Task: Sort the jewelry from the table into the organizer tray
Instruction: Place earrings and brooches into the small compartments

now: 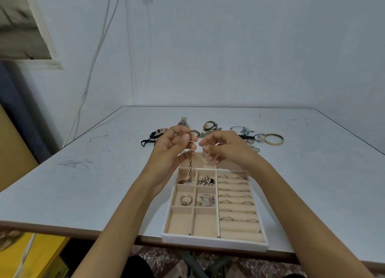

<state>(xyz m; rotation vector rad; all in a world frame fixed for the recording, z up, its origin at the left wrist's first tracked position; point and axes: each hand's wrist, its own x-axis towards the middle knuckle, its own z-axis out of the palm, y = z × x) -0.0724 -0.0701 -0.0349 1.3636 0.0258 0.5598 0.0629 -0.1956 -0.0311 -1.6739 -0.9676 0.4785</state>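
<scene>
Left hand (173,146) grip pinched on bronze chain (190,163) — held high so tail feeds into organizer tray (214,242) compartment. Right hand (225,147) grip pinches silver chain (206,156) aside — likely avoiding tangle.

Both arms (129,215) were bare along their whole visible length, from the wrists to where the lower edge cut them off. The left hand (171,147) and the right hand (228,149) were bare too, with slim fingers, and a pale thumbnail showed on the left one. Low between the arms lay a patch of dark cloth (141,266), apparently the person's clothing, too little to name the garment.
</scene>
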